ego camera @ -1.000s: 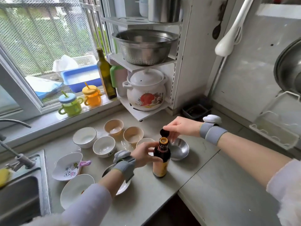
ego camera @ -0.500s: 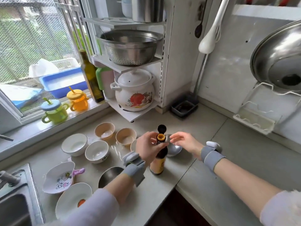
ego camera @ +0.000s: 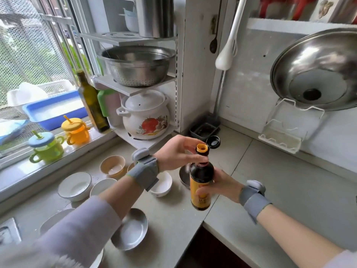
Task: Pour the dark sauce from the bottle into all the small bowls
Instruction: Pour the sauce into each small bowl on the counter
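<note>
The dark sauce bottle (ego camera: 201, 187) with a yellow label stands upright near the counter's inner corner. Its black flip cap (ego camera: 213, 141) hangs open beside the orange spout. My left hand (ego camera: 179, 151) pinches the bottle's neck from the left. My right hand (ego camera: 222, 185) wraps around the bottle's body from the right. Around the bottle sit small bowls: a tan bowl (ego camera: 113, 166), two white bowls (ego camera: 75, 185) (ego camera: 101, 187), a white bowl (ego camera: 162, 185) partly under my left wrist, and a steel bowl (ego camera: 183, 177) behind the bottle. A shallow steel bowl (ego camera: 131, 229) lies nearer to me.
A shelf rack (ego camera: 135, 89) with a white pot (ego camera: 145, 118) and a colander stands behind the bowls. An oil bottle (ego camera: 92, 105) and two lidded cups (ego camera: 77, 130) line the windowsill. A pan lid (ego camera: 316, 70) hangs on the right wall. The sink edge (ego camera: 7, 231) is at far left.
My right hand has left the cap and taken hold of the bottle's body. My left hand slid up from the body to the neck. The cap stays flipped open.
</note>
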Tool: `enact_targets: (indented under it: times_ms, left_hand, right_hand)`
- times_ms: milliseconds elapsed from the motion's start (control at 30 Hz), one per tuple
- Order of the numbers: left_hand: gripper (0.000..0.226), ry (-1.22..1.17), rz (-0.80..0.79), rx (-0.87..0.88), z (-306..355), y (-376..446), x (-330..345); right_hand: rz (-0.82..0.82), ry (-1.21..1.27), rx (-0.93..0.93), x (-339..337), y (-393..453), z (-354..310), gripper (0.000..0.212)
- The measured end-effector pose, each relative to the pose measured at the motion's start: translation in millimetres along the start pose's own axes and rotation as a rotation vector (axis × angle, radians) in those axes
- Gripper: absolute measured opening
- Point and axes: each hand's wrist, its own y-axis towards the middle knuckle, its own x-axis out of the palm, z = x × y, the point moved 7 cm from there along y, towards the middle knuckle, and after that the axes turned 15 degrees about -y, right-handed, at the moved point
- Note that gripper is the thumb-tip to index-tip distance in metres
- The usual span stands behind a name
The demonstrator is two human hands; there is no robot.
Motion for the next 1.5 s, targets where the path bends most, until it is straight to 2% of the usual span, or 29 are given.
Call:
enact_targets:
  times_ms: [167,300,433,600,767,900,1067,1167,1367,1500]
  left_hand:
    - [0.033,-0.026,-0.026,-0.017,0.1,28.6,9.0]
    - [0.031,-0.164,0.051,-0.137,-18.2,52.2,11.3]
    - [0.033,-0.192,0.097,-0.283,-43.9,63.1,13.3]
    - [0.029,0.002,0.226,-0.536,-100.1,37.9,-4.4]
    - [0.021,0.111,0.302,-0.728,-150.8,10.0,-7.0]
    - [0.019,0.413,0.173,-0.822,-184.9,-3.1,-4.3]
    - [0.040,0.678,-0.079,-0.977,-228.9,-17.1,-0.2]
    - [0.048,0.657,-0.152,-1.022,-241.3,-20.5,6.5]
    - [0.054,0.593,-0.138,-1.016,-246.5,-20.3,9.8]
    - [0.047,0.556,-0.109,-1.007,-251.3,-19.3,9.5]
  right_hand:
    - [0.038,0.000,-0.033,-22.4,12.7,19.7,0.050]
    - [0.068,-0.021,-0.073,-46.5,29.2,36.4,0.049]
    - [0.013,-0.112,-0.076,-66.6,45.4,57.6,0.043]
    - [-0.059,-0.193,-0.075,-73.9,58.5,81.9,0.040]
    - [-0.129,-0.387,-0.024,-69.0,72.5,107.2,0.052]
    - [-0.169,-0.481,0.051,-61.6,77.2,123.2,0.054]
    - [-0.181,-0.585,0.140,-58.2,80.0,134.3,0.053]
    - [-0.190,-0.618,0.187,-58.5,81.4,139.3,0.053]
    - [-0.193,-0.700,0.235,-60.0,83.6,143.3,0.059]
    - [-0.212,-0.747,0.243,-57.9,86.3,142.1,0.060]
